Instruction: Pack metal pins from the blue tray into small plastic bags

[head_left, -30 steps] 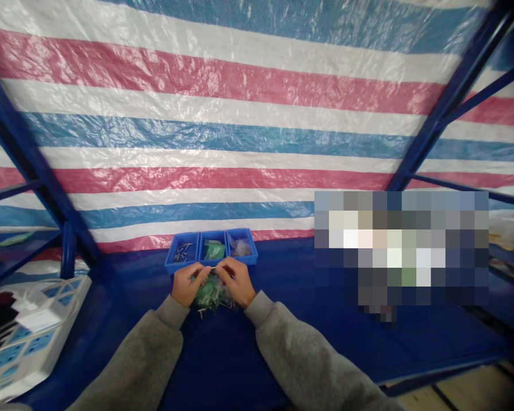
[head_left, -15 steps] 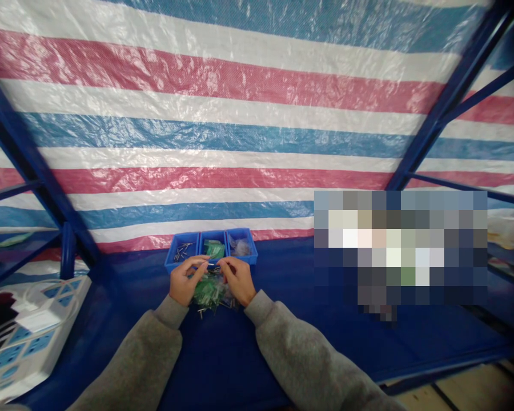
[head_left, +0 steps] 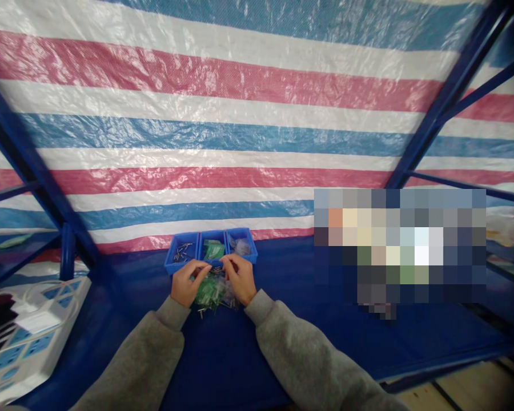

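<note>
My left hand (head_left: 188, 282) is closed in a pinch, thumb against forefinger, at the front of the blue bins. Opposite it, my right hand (head_left: 240, 279) also pinches, its fingertips a short gap from the left ones. Whatever either pinch holds is too small to make out. Below and between both hands lies a loose pile of small green pieces (head_left: 209, 292), mixed with clear pieces and thin metal pins. Behind the hands, the left bin (head_left: 168, 264) contains metal pins (head_left: 183, 251), the middle one green pieces (head_left: 213, 249), and the right one clear pieces (head_left: 241, 246).
A white power strip (head_left: 38, 348) with cables and a plug lies at the left on the blue table (head_left: 223, 365). Blue metal posts (head_left: 415, 137) rise at both sides, before a striped plastic sheet (head_left: 240, 131). A blurred-out patch covers the right side.
My left hand has shifted slightly, its fingertips a little lower. A pale bit seen at the left fingertips before no longer shows. My right hand has barely moved.
</note>
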Demonstrator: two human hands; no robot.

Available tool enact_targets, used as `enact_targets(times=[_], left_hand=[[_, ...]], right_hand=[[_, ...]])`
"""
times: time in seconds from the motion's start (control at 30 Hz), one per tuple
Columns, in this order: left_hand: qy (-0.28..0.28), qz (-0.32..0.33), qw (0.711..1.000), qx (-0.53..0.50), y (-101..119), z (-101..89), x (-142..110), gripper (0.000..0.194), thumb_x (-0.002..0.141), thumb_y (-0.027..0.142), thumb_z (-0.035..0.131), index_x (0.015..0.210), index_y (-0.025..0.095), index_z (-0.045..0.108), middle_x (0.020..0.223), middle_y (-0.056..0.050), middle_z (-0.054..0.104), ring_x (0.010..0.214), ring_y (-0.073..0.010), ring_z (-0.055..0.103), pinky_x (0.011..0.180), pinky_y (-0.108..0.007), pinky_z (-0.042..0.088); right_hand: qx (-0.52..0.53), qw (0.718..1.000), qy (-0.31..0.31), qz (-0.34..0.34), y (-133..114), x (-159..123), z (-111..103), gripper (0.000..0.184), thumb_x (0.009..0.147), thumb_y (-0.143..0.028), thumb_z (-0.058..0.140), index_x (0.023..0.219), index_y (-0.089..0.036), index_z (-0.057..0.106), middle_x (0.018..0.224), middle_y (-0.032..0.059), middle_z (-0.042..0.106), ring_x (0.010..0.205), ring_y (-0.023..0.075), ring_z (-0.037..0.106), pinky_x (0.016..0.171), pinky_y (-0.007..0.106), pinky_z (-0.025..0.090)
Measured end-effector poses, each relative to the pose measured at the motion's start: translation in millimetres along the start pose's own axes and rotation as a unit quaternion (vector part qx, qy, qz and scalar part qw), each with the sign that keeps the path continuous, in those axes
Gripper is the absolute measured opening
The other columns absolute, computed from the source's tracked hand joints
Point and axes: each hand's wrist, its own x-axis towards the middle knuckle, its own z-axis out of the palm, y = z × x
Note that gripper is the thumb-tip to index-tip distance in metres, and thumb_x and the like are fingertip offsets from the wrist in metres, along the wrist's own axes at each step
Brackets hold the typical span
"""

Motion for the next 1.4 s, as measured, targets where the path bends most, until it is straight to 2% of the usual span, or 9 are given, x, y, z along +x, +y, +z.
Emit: enact_targets(times=[0.1,0.2,0.4,0.57,0.7,0.83,1.17,1.3,1.4], left_hand=[[0.002,0.042,0.999,0.011,-1,-0.2,0,0.015,0.082,0.029,0.056,0.078,0.017,0.065,0.074,-0.003,0.067,0.068,-0.013,0.061,0.066,-0.023,0.048],[0.019,0.021,0.999,0.02,-4,0.8,-1,0.016,0.081,0.032,0.057,0.082,0.017,0.065,0.075,-0.002,0.068,0.063,-0.012,0.061,0.065,-0.022,0.049],[0.031,-0.025,0.999,0.02,-10,1.9,-4,0.018,0.08,0.035,0.058,0.086,0.018,0.059,0.055,0.005,0.06,0.048,-0.0093,0.058,0.055,-0.019,0.046],[0.037,-0.037,0.998,0.024,-9,1.4,-5,0.016,0.08,0.034,0.057,0.081,0.018,0.058,0.047,0.007,0.055,0.044,-0.0086,0.054,0.054,-0.019,0.045],[0.012,-0.037,0.999,0.009,-7,0.4,-3,0.018,0.081,0.034,0.056,0.087,0.018,0.06,0.061,0.002,0.065,0.054,-0.011,0.06,0.058,-0.02,0.047],[-0.006,-0.009,1.0,0.021,-3,-0.5,1,0.02,0.082,0.035,0.054,0.078,0.017,0.063,0.073,-0.002,0.067,0.063,-0.0129,0.061,0.062,-0.021,0.048],[0.005,-0.021,0.992,0.128,-2,-3.2,0,0.041,0.087,0.034,0.046,0.05,0.017,0.048,0.042,0.004,0.046,0.043,-0.0081,0.045,0.049,-0.02,0.034],[-0.012,-0.037,0.993,0.111,1,-4.0,-1,0.043,0.088,0.035,0.043,0.05,0.017,0.047,0.041,0.004,0.046,0.043,-0.0081,0.046,0.05,-0.019,0.035],[-0.01,-0.03,0.996,0.084,-1,-4.1,0,0.036,0.088,0.034,0.044,0.058,0.017,0.055,0.049,0.002,0.054,0.047,-0.0091,0.051,0.053,-0.02,0.039]], right_hand=[[-0.002,1.0,0.014,-0.002,-1,0,-1,0.029,0.09,-0.034,0.042,0.083,-0.016,0.065,0.076,0.0035,0.063,0.065,0.0129,0.057,0.057,0.021,0.042],[-0.008,1.0,0.004,-0.007,-2,0,-1,0.029,0.09,-0.034,0.043,0.084,-0.016,0.065,0.077,0.0041,0.063,0.065,0.013,0.057,0.057,0.021,0.043],[-0.01,0.995,-0.085,-0.046,-2,-2,4,0.022,0.086,-0.033,0.051,0.086,-0.017,0.066,0.076,0.0025,0.063,0.06,0.0113,0.053,0.057,0.021,0.041],[-0.023,0.989,-0.134,-0.059,0,-5,7,0.022,0.085,-0.033,0.053,0.077,-0.017,0.064,0.063,-0.0005,0.057,0.055,0.0102,0.05,0.055,0.02,0.039],[-0.033,0.993,-0.109,-0.043,0,-3,5,0.024,0.088,-0.033,0.048,0.076,-0.017,0.061,0.061,-0.0014,0.055,0.055,0.0102,0.049,0.055,0.02,0.038],[-0.03,0.996,-0.082,-0.025,-1,-1,3,0.03,0.091,-0.035,0.043,0.073,-0.017,0.059,0.059,-0.0017,0.054,0.057,0.0106,0.05,0.056,0.02,0.038],[-0.012,0.994,-0.105,-0.036,-2,-3,4,0.021,0.087,-0.034,0.05,0.083,-0.017,0.062,0.068,-0.0006,0.058,0.055,0.01,0.05,0.055,0.02,0.039],[-0.017,0.993,-0.109,-0.047,-5,-2,2,0.023,0.088,-0.033,0.048,0.077,-0.017,0.061,0.066,-0.0007,0.056,0.056,0.01,0.049,0.056,0.02,0.038],[-0.027,0.993,-0.105,-0.048,-8,-2,0,0.029,0.089,-0.034,0.046,0.071,-0.016,0.059,0.062,-0.0007,0.054,0.057,0.0104,0.048,0.057,0.02,0.038]])
